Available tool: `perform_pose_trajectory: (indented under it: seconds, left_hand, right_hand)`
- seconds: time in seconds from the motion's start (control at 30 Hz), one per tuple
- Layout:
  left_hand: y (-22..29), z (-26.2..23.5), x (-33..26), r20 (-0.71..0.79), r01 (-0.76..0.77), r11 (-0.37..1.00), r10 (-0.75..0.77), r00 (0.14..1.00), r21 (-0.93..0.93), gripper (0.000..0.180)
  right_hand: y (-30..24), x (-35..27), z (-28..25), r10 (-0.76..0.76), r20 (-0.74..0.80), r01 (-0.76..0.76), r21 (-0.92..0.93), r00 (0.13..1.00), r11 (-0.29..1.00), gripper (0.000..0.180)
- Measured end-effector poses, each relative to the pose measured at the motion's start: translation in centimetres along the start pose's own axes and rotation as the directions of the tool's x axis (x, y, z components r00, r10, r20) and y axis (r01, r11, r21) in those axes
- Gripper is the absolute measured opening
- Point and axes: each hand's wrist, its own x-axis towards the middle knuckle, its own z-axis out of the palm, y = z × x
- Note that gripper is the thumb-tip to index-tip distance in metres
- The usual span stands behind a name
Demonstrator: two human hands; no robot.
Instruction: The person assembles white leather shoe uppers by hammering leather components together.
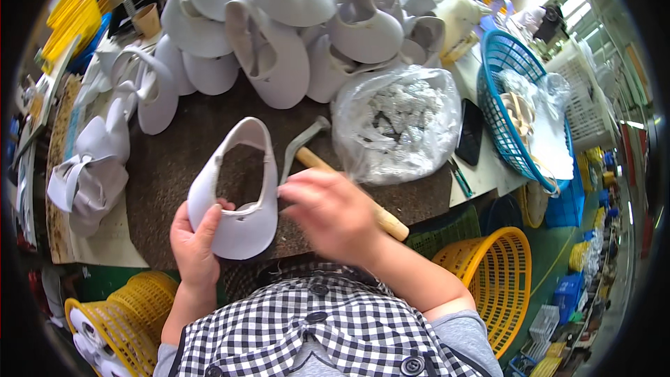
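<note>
My left hand (195, 243) grips a white shoe upper (244, 235) by its lower left side, thumb on the outside and fingertips showing inside the opening. The upper is held over the dark work mat with its toe toward me. Just right of it, my right hand (324, 209) is smeared by motion, so its fingers and anything in them cannot be made out. Behind and below that hand lies a hammer (391, 225) with a wooden handle and a curved metal head; part of the handle is hidden by the hand.
White shoe uppers (276, 73) are heaped along the back, more at the left. A clear plastic bag (398, 126) of small whitish pieces sits right of the hammer. Beyond it are a black phone (471, 132) and a blue basket (488, 91). Yellow baskets (513, 265) flank me below the table.
</note>
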Motion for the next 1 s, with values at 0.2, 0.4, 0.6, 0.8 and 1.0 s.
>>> perform_pose_trajectory:
  seconds: [0.2,0.4,0.6,0.8,1.0]
  left_hand:
    - [0.1,-1.9,0.3,0.025,0.033,0.987,-0.037,0.999,0.160,0.027]
    - [0.3,-1.4,-0.3,0.148,0.166,0.978,-0.147,0.978,-0.124,0.033]
    - [2.7,0.0,-2.1,0.215,0.282,0.930,-0.233,0.948,-0.234,0.030]
    - [2.9,0.4,-2.6,0.211,0.256,0.951,-0.219,0.953,-0.171,0.029]
    - [2.8,0.1,-3.2,0.161,0.190,0.973,-0.169,0.972,-0.129,0.028]
  right_hand:
    - [10.5,-7.5,-14.3,0.449,-0.481,-0.647,-0.415,0.753,0.640,0.015]
    - [15.5,-16.1,-19.0,0.601,-0.337,-0.656,-0.606,0.724,0.451,0.026]
    - [14.6,-16.2,-18.9,0.662,-0.284,-0.668,-0.598,0.694,0.443,0.020]
    - [4.6,-8.3,-14.1,0.655,-0.227,-0.569,0.346,0.721,0.746,0.015]
    - [-1.9,-2.5,-4.3,0.416,0.690,-0.789,0.394,0.593,0.472,0.040]
